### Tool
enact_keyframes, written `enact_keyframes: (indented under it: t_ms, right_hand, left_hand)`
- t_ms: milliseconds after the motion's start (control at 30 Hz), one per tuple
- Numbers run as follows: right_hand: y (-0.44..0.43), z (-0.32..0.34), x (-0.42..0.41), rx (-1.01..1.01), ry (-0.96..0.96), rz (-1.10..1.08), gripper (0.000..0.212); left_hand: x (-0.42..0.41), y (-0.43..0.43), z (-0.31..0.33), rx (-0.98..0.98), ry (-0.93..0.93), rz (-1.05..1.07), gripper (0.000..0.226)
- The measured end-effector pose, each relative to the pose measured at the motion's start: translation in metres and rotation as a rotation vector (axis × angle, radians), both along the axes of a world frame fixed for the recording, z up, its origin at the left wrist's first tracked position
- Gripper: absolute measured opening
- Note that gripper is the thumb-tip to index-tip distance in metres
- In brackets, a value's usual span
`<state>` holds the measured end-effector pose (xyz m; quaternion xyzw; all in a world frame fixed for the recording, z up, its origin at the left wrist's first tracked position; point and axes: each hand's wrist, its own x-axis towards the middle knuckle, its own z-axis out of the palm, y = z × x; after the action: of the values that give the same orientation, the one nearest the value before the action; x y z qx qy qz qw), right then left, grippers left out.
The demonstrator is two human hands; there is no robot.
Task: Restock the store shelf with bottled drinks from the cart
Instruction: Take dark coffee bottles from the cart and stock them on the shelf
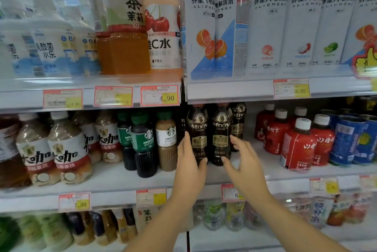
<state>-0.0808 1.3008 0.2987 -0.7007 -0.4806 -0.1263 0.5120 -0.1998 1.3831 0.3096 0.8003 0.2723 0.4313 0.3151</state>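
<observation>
Here, two coffee bottles (210, 135) upright between left hand (190, 162), right hand (242, 162).

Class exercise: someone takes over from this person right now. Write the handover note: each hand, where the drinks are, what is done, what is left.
Left hand: fingers and thumb on the left dark MDOY coffee bottle, middle shelf.
Right hand: open, thumb near the base of the right MDOY coffee bottle; contact unclear.
Done: both bottles stand upright at the shelf front, a third behind them.
Left: bare shelf to their right before the red bottles. Cart not in view.
</observation>
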Motion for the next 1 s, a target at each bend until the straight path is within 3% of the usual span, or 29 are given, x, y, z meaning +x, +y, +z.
enact_keyframes:
  t_ms: [100,233,433,700,833,1000]
  right_hand:
    - [-0.022,-0.021,-0.042,0.014,-0.072,0.115,0.033]
    - [-0.037,-0.083,-0.101,-0.161,-0.023,0.286,0.011]
    - [-0.009,-0.177,-0.194,-0.536,0.130,0.451,0.015]
    - [0.046,-0.296,-0.341,-0.944,0.199,0.643,0.016]
    - [0.074,-0.363,-0.401,-1.139,0.096,0.708,0.016]
    - [0.105,-0.447,-0.439,-1.437,-0.125,0.697,0.035]
  left_hand:
    - [-0.047,-0.019,-0.017,0.183,0.027,-0.077,0.057]
    - [-0.134,-0.030,-0.081,0.273,0.152,-0.025,0.025]
    - [-0.279,-0.028,-0.199,-0.084,0.313,0.260,0.020]
    - [-0.456,-0.055,-0.333,-0.552,0.485,0.539,0.024]
    - [-0.525,-0.058,-0.391,-0.719,0.571,0.617,0.024]
    - [-0.576,-0.054,-0.465,-0.807,0.794,0.504,0.033]
